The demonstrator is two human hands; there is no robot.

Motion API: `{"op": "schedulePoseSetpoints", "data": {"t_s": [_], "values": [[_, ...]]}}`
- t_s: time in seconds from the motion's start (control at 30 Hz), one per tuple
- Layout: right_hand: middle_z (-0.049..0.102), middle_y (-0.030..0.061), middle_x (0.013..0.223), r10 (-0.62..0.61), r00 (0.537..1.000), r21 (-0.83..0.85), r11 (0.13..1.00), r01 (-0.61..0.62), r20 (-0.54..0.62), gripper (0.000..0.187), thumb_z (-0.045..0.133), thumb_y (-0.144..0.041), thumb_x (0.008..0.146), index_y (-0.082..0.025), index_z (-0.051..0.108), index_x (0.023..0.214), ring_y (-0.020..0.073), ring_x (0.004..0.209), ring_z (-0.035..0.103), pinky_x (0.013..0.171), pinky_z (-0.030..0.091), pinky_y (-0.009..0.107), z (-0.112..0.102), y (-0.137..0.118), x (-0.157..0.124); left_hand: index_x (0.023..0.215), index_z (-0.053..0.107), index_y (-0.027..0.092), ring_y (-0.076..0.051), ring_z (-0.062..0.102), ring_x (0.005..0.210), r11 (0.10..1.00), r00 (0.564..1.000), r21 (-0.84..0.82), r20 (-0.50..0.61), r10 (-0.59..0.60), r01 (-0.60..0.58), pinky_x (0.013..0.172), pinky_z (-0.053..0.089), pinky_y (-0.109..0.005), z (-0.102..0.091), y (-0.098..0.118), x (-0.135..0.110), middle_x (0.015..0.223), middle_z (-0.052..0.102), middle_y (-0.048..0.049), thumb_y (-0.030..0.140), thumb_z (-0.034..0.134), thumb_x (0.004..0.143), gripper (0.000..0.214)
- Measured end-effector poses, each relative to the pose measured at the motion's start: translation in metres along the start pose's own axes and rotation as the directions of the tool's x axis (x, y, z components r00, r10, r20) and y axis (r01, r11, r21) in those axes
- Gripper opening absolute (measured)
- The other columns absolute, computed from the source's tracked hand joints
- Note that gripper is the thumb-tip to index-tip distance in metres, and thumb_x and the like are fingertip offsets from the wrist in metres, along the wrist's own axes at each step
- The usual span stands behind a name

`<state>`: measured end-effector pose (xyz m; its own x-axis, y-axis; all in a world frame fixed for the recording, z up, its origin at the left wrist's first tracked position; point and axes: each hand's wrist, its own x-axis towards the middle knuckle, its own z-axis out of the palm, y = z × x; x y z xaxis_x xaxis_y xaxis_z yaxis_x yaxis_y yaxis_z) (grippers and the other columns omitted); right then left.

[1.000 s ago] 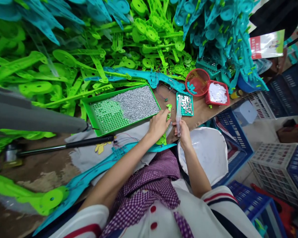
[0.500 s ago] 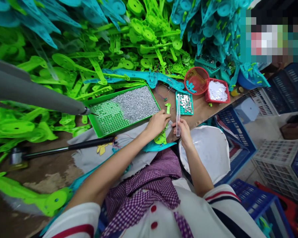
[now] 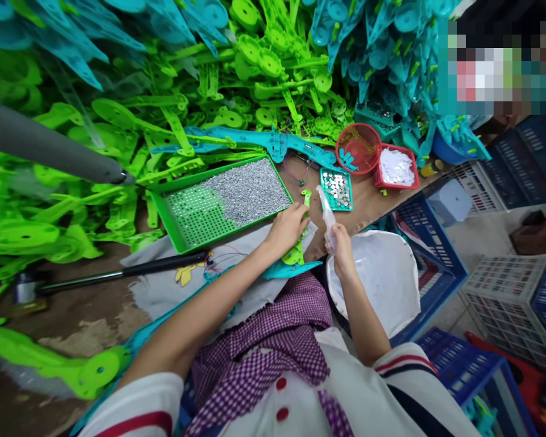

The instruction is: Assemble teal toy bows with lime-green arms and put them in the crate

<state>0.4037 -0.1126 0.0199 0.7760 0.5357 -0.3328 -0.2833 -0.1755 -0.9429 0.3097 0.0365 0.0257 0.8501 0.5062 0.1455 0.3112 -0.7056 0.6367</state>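
"Holding what, and where?"

"Left hand [image 3: 287, 229] grips a long lime-green plastic part [image 3: 295, 254] just right of the green perforated plastic tray [image 3: 188, 215]; right hand [image 3: 343, 247], farther right, clasps a slim translucent plastic piece [image 3: 327, 211]."

clear plastic strip [image 3: 326, 209]: slim, tilted toward 11 o'clock | green plastic piece [image 3: 294, 254]: narrow, partly covered, end toward 1 o'clock | blue plastic piece [image 3: 287, 270]: pointed, tip toward 3 o'clock

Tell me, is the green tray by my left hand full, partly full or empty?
Partly full: in the green tray, small silvery pieces cover the right part, while the left part shows bare, perforated bottom.
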Motion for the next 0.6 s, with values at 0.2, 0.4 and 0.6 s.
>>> {"op": "schedulePoseSetpoints", "data": {"t_s": [0.2,0.4,0.6], "values": [[0.065,-0.0055,0.069,-0.002,0.992,-0.037,0.999,0.007,0.128,0.045,0.079,-0.052,0.07,-0.021,0.06,0.096,0.0071,0.051,0.055,0.045,0.044,0.018,-0.005,0.0,0.0,0.114,0.068,0.015,-0.025,0.065,0.096,0.999,0.999,0.036,0.034,-0.027,0.026,0.086,0.049,-0.035,-0.003,0.001,0.003,0.109,0.067,-0.0118,0.023,0.054,0.097,0.024],[0.069,-0.0053,0.067,0.112,0.946,-0.109,0.991,-0.082,0.305,0.051,0.085,-0.053,0.066,-0.02,0.063,0.098,0.0084,0.052,0.062,0.051,0.055,0.02,-0.006,-0.007,0.009,0.113,0.071,0.013,-0.026,0.065,0.1,1.0,0.999,0.016,0.048,-0.013,0.012,0.09,0.05,-0.036,-0.006,0.0,0.005,0.108,0.069,-0.0121,0.02,0.053,0.096,0.026],[0.071,-0.0051,0.07,0.17,0.929,-0.154,0.98,-0.125,0.329,0.056,0.086,-0.056,0.063,-0.021,0.061,0.098,0.0085,0.053,0.065,0.054,0.056,0.02,-0.003,-0.001,0.008,0.111,0.072,0.014,-0.025,0.065,0.101,1.0,1.0,-0.005,0.022,0.007,-0.007,0.091,0.05,-0.035,-0.002,-0.004,0.004,0.105,0.069,-0.0107,0.019,0.052,0.095,0.026]]}}
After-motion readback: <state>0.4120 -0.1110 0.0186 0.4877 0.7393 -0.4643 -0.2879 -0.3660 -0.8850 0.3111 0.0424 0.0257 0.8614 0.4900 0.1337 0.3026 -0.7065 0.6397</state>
